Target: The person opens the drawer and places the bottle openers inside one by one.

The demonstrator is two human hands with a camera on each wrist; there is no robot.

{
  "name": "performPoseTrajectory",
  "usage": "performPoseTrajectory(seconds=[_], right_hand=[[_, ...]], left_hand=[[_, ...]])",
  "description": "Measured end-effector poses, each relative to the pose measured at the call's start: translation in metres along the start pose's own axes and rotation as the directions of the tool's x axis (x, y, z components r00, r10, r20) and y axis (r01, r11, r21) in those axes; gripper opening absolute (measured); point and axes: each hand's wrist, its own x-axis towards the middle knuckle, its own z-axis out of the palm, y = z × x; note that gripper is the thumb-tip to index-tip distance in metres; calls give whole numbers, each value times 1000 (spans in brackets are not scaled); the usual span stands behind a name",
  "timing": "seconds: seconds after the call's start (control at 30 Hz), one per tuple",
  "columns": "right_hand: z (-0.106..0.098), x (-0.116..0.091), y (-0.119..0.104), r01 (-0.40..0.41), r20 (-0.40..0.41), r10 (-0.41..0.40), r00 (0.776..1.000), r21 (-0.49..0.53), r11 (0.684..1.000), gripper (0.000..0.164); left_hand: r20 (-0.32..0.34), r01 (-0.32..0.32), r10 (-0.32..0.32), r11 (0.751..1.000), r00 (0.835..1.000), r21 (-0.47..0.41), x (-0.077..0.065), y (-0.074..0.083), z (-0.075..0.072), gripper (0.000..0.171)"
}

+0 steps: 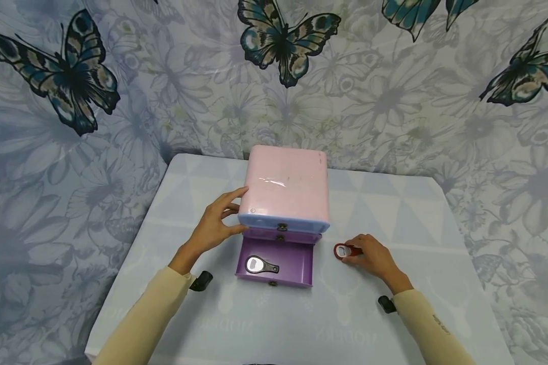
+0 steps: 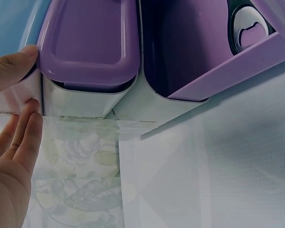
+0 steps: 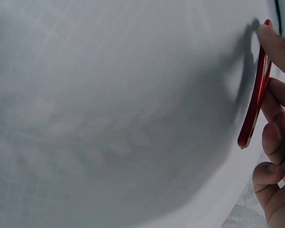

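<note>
A small pink drawer box (image 1: 286,185) stands on the table, with a blue top drawer front (image 1: 264,221) and purple drawers below. Its lowest purple drawer (image 1: 292,258) is pulled out, and a black-and-silver bottle opener (image 1: 255,264) lies inside it. My left hand (image 1: 212,225) rests against the box's left side. In the left wrist view, the thumb (image 2: 14,66) touches the blue front's edge while fairly straight fingers (image 2: 27,137) lie along the side wall. To the right of the drawer, my right hand (image 1: 374,256) pinches a red bottle opener (image 3: 256,95) between thumb and fingers, just over the table.
The light patterned table (image 1: 356,314) runs around the box on all sides. Behind it rises a wall (image 1: 383,111) covered in flower and butterfly print. The middle purple drawer front (image 2: 90,38) protrudes slightly above the pulled-out one.
</note>
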Motion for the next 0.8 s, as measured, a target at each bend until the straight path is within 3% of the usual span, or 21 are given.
performPoseTrajectory(seconds=[0.2, 0.8], right_hand=[[-5, -5, -16, -5, -32, 5, 999, 24, 1000, 42], [-17, -9, -60, 132, -93, -125, 988, 75, 988, 40]], left_hand=[[7, -4, 4, 1000, 1000, -3, -1, 0, -1, 99], [9, 4, -4, 1000, 1000, -5, -3, 3, 0, 99]])
